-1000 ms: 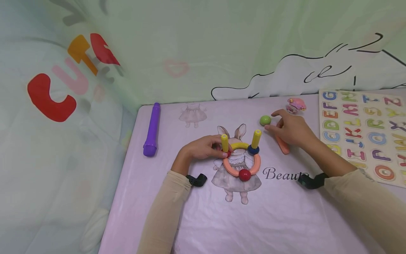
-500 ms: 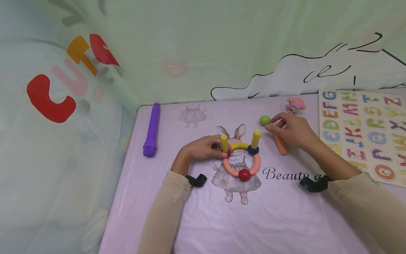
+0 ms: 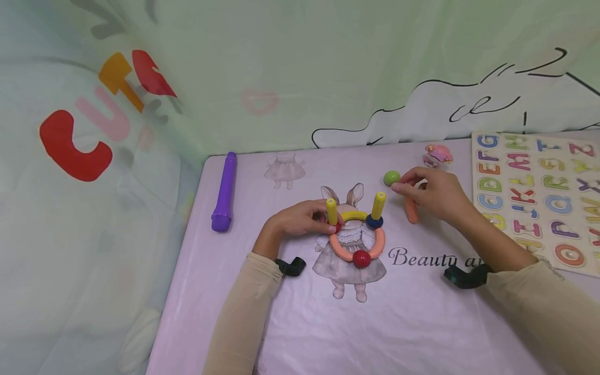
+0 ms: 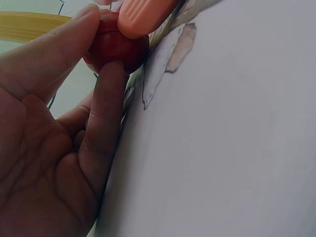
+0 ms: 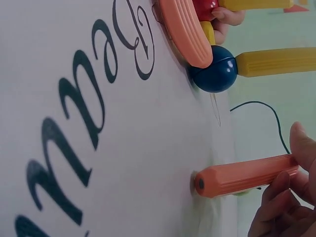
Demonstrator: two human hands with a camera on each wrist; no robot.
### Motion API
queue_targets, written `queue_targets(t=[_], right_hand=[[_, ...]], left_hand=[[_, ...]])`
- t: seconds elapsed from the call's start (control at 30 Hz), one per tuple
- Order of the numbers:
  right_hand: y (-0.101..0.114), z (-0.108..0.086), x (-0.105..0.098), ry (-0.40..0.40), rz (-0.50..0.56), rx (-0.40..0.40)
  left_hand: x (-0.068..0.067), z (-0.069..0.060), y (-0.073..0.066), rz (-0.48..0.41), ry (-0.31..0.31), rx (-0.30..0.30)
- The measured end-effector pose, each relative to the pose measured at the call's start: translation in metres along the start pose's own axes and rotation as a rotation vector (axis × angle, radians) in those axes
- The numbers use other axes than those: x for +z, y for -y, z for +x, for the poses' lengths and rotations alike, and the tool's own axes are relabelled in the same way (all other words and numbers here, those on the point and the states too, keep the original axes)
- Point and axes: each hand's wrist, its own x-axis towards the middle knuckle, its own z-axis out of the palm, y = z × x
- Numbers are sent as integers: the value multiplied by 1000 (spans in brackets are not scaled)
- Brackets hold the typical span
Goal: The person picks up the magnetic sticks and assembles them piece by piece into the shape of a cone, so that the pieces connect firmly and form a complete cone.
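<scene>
A ring of orange and yellow curved sticks [image 3: 335, 246] joined by balls lies on the table. Two yellow rods [image 3: 377, 206] stand up from it, one on a blue ball [image 5: 216, 69], the other on a red ball [image 4: 116, 52]. My left hand [image 3: 302, 217] pinches that red ball between thumb and fingers. Another red ball [image 3: 361, 259] sits at the ring's near side. My right hand [image 3: 435, 191] pinches the upper end of a straight orange stick [image 5: 237, 177], tilted up with its lower end at the table. A green ball [image 3: 391, 178] lies beside the right fingertips.
A purple toy microphone-like stick [image 3: 224, 192] lies at the left. Behind my right hand sits a small pink toy [image 3: 438, 155]. A wooden alphabet board [image 3: 539, 200] covers the table's right side. Printed curtains rise along the back and left.
My right hand has closed on the orange stick and drawn it slightly left and up, tilting it. The left hand and the ring stay where they were.
</scene>
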Motion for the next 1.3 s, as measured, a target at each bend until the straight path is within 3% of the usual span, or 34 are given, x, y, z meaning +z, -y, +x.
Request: queue_targets(t=[0.6,1.3], right_hand=[[-1,-10,1,-29,30,-38],[-7,-23,3,-19,29,-108]], left_hand=[[0,1,2,1,3,37],[0,0,-1,2,5,13]])
